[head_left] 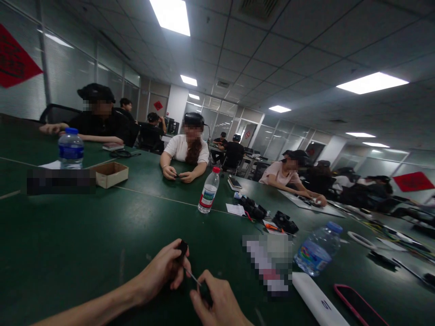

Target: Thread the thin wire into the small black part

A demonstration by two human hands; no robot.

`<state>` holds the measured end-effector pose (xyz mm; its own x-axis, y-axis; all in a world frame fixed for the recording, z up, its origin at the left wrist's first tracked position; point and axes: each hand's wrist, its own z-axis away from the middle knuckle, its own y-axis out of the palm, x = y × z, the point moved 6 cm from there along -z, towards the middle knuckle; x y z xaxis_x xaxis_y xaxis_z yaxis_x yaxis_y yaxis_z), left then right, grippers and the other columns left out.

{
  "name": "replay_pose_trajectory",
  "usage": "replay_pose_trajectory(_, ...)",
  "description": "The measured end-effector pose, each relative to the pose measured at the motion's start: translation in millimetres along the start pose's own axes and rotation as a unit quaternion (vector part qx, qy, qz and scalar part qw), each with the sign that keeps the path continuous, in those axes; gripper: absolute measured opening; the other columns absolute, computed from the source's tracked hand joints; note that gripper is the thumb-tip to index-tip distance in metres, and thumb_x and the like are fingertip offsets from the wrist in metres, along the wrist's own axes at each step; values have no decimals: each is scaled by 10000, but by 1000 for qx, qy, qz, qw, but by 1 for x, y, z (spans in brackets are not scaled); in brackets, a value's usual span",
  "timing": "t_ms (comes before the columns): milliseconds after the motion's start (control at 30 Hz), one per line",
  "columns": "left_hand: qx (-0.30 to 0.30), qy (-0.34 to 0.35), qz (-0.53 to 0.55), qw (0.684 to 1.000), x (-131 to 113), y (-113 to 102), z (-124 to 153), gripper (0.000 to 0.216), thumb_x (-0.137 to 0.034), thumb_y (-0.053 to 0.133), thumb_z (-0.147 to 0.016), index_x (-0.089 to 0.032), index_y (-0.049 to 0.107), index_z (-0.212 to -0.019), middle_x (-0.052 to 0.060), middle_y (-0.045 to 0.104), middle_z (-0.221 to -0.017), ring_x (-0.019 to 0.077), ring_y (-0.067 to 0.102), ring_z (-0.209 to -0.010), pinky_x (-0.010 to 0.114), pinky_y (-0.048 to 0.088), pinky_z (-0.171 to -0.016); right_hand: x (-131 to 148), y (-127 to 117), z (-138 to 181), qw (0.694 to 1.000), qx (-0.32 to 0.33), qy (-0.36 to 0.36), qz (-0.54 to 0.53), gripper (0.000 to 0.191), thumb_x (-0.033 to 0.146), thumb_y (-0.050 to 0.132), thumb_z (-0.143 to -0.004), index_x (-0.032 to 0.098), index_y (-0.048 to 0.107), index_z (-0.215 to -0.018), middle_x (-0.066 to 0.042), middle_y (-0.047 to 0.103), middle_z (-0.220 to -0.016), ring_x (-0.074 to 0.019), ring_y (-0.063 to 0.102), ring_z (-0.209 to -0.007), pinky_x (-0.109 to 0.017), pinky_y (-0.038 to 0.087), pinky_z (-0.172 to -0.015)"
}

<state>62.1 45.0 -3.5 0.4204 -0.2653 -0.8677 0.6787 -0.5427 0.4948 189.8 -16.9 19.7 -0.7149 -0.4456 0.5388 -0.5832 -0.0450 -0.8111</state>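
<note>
My left hand (163,270) is curled around a small black part (182,247), pinched between thumb and fingers just above the green table (112,235). My right hand (217,301) sits close to its right, closed on a thin metal tool (193,276) whose tip points up-left toward the black part. Both hands are low in the frame, near the table's front edge.
A red-capped water bottle (208,190) stands mid-table. A blue-capped bottle (317,250) lies at the right beside a white block (319,303) and a pink-edged phone (360,305). A cardboard box (110,174) and another bottle (70,148) stand left. Several seated people work across the table.
</note>
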Motion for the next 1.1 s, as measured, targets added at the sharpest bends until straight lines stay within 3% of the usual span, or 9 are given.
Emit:
replay_pose_trajectory(467,6,-3,-44,999,-6,5,4,182,-312,363,-875,-171,448,-951,37,632,-716,93,462,-456,205,273,-456,12,-4,2,1000,7,-8,5,94,270,480,-904,189,510,-867,23,568,-659,-97,513,-553,-204,344,-542)
replay_pose_trajectory(767,18,-1,-76,997,-7,3,5,152,-248,344,-863,-182,425,-975,37,648,-763,90,485,-465,205,291,-459,2,-29,0,987,-92,14,132,142,322,498,-885,183,522,-901,-13,596,-745,-137,553,-620,-234,358,-552)
replay_pose_trajectory(1000,-8,13,-110,994,-16,10,8,233,-390,435,-905,-171,463,-981,52,627,-865,93,516,-541,203,328,-466,0,-29,-2,990,-74,-12,120,203,310,394,-962,194,542,-1038,-42,633,-893,-154,609,-748,-244,415,-602)
replay_pose_trajectory(1100,-14,28,-166,986,-21,12,9,303,-444,496,-889,-149,526,-953,7,559,-740,90,479,-557,207,365,-502,1,-29,-2,992,-85,-31,91,236,307,374,-977,188,544,-1090,-63,638,-949,-160,620,-804,-248,454,-652)
